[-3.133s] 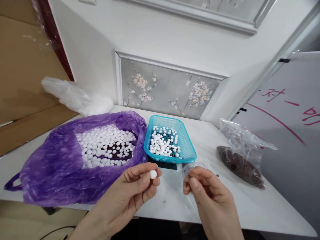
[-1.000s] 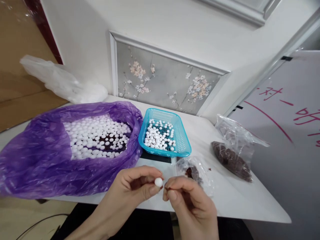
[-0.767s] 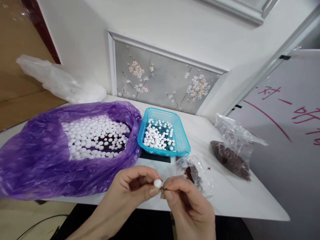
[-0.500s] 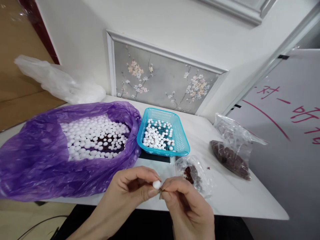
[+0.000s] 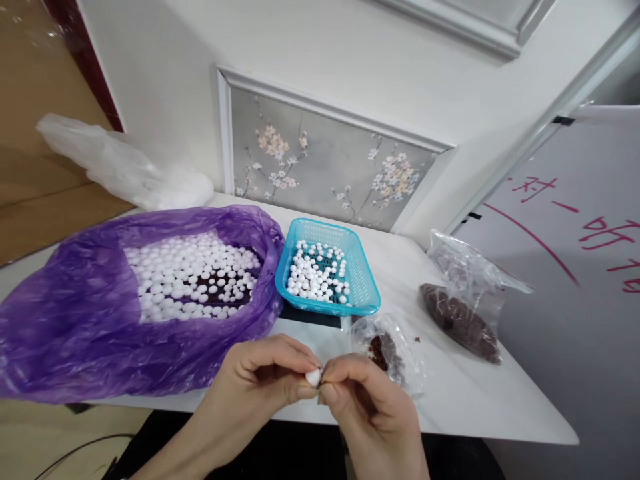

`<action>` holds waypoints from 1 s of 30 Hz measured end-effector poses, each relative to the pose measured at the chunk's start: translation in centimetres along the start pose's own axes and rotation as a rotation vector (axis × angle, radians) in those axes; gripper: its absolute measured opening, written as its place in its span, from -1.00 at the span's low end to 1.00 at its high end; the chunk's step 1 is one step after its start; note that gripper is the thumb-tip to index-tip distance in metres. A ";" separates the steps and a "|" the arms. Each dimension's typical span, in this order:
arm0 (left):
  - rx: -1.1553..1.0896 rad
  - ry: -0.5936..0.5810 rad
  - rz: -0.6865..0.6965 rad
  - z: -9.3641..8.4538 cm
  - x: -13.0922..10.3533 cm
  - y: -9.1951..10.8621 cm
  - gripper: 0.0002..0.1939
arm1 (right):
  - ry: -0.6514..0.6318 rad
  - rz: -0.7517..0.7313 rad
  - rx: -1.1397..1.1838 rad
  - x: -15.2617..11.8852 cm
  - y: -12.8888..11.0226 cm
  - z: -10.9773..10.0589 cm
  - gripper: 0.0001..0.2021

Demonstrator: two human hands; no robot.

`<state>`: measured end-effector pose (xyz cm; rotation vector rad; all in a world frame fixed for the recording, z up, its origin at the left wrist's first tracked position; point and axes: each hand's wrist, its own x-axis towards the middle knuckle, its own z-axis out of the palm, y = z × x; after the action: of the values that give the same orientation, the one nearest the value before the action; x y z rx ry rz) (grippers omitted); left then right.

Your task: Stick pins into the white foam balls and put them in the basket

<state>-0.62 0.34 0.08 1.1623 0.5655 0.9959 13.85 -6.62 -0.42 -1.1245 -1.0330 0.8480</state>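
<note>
Between the thumb and forefinger of my left hand (image 5: 265, 377) is a small white ball (image 5: 313, 377). My right hand (image 5: 373, 407) is closed in a pinch right against the ball's right side; whatever its fingertips hold is too small to make out. Just beyond the hands, a blue plastic basket (image 5: 367, 283) contains many white balls like this one. Behind my right hand lies a clear plastic bag (image 5: 407, 373), opened, with dark reddish-brown crumbly material (image 5: 379, 351) inside.
To the left, a purple plastic bag (image 5: 65, 320) spreads open around a mass of white balls (image 5: 175, 273). A zip bag of brown material (image 5: 460, 320) rests at the right of the white table (image 5: 500, 407). Behind stand a crumpled translucent bag (image 5: 125, 170) and a whiteboard (image 5: 560, 320).
Both hands stay together around the white ball, with only a slight shift of the fingertips. The right hand has turned a little, and the view has moved slightly.
</note>
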 end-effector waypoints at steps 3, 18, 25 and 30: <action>-0.029 -0.009 0.009 0.0 0.1 -0.3 -0.78 | -0.058 0.115 0.144 0.1 -0.2 -0.3 -0.88; -0.011 -0.033 0.089 0.4 0.0 -0.2 -0.70 | -0.075 0.216 0.324 0.2 0.6 -0.1 -0.83; 0.092 -0.032 0.136 0.4 -0.1 0.4 -0.69 | -0.086 0.243 0.318 0.4 0.6 0.1 -0.79; 0.173 -0.049 0.179 0.0 0.0 0.3 -0.68 | -0.089 0.253 0.245 0.6 0.3 0.0 -0.75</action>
<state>-0.72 0.39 0.41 1.4067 0.5232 1.0837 14.00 -5.95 -0.53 -1.0276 -0.8417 1.2019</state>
